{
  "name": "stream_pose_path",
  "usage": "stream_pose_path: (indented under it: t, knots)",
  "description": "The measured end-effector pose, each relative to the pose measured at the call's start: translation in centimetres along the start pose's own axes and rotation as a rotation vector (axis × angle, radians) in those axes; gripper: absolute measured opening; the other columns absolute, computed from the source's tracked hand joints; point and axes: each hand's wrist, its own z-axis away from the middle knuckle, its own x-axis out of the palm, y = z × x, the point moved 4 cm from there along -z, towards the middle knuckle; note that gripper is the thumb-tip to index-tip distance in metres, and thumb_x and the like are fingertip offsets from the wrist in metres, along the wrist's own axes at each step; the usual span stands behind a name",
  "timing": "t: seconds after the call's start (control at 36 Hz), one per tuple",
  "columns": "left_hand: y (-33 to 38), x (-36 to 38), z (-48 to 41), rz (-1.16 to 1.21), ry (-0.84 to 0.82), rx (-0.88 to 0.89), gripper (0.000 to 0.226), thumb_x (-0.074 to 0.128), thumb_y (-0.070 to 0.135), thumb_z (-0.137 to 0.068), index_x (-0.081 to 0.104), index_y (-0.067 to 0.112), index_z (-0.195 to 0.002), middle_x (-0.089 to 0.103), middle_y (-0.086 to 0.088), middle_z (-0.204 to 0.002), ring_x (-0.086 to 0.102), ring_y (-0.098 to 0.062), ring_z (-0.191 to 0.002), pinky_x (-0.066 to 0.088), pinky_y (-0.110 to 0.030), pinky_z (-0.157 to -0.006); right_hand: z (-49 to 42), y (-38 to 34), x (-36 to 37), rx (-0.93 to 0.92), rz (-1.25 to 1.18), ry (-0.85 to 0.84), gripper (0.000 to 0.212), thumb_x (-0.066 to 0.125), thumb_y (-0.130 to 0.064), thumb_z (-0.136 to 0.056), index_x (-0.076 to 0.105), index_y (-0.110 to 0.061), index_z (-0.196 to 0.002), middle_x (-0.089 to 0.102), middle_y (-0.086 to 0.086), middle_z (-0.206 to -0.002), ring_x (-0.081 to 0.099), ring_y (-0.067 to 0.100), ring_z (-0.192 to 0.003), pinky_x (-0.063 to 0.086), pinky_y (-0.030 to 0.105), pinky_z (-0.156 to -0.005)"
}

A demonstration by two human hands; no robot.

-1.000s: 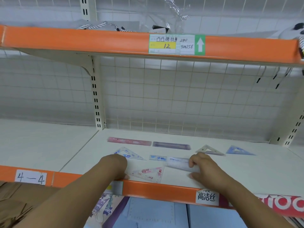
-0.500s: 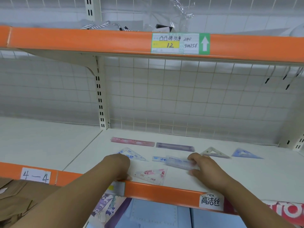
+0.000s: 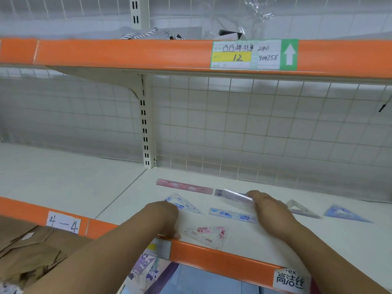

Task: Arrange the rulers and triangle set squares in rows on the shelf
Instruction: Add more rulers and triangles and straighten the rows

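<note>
The clear ruler (image 3: 236,197), light, stiff and likely slick, so best held by its edges, is pinched at its right end by my right hand (image 3: 269,209) just over the purple ruler (image 3: 219,192) at the back of the shelf (image 3: 275,240), while my left hand (image 3: 161,219) lies beside the pink set square (image 3: 206,235), fingers hidden, grip unclear.

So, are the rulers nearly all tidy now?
Partly. The long pink ruler lies flat at the back of the white shelf. The right hand holds a clear plastic ruler over the back row. The pink-printed triangle set square by the front edge sits crooked, likely waiting for lining up.
</note>
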Motion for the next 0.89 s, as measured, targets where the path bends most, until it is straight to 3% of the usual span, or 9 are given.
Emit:
stream_pose_path:
  t: [0.08, 0.25, 0.5, 0.89]
  knots:
    - [0.0, 0.0, 0.0, -0.001, -0.016, -0.005, 0.052, 0.06, 0.05, -0.086, 0.057, 0.011, -0.121, 0.063, -0.005, -0.117, 0.061, -0.021, -0.106, 0.049, -0.031, -0.089, -0.9, 0.0, 0.0, 0.008, -0.062, -0.021, 0.034, 0.033, -0.026, -0.101, 0.039, -0.028, -0.135, 0.049, 0.003, -0.119, 0.056, 0.023, -0.103, 0.041, 0.031, -0.089]
    - [0.3, -0.2, 0.0, -0.029, -0.032, -0.007, 0.053, 0.06, 0.049, -0.087, 0.057, 0.009, -0.122, 0.063, -0.007, -0.119, 0.06, -0.024, -0.109, 0.048, -0.034, -0.093, -2.2, 0.6, 0.3, 0.028, -0.077, -0.083, 0.042, 0.047, -0.047, -0.094, 0.043, -0.032, -0.132, 0.036, 0.0, -0.113, 0.053, 0.024, -0.102, 0.042, 0.032, -0.09]
    - [0.8, -0.9, -0.2, -0.052, -0.071, -0.026, 0.053, 0.067, 0.045, -0.084, 0.057, 0.008, -0.122, 0.064, -0.008, -0.119, 0.061, -0.025, -0.108, 0.048, -0.033, -0.09, -4.5, 1.4, 1.0, 0.012, 0.048, -0.041, 0.046, 0.045, -0.044, -0.096, 0.04, -0.035, -0.141, 0.044, 0.0, -0.121, 0.04, 0.021, -0.12, 0.032, 0.033, -0.101]
    - [1.0, -1.3, -0.3, -0.044, -0.113, -0.028, 0.055, 0.067, 0.043, -0.085, 0.058, 0.003, -0.121, 0.064, -0.012, -0.118, 0.061, -0.027, -0.109, 0.048, -0.035, -0.091, -7.1, 2.0, 2.4, 0.02, -0.013, -0.07, 0.029, 0.051, -0.042, -0.093, 0.058, -0.037, -0.12, 0.048, 0.0, -0.111, 0.042, 0.023, -0.114, 0.039, 0.033, -0.097]
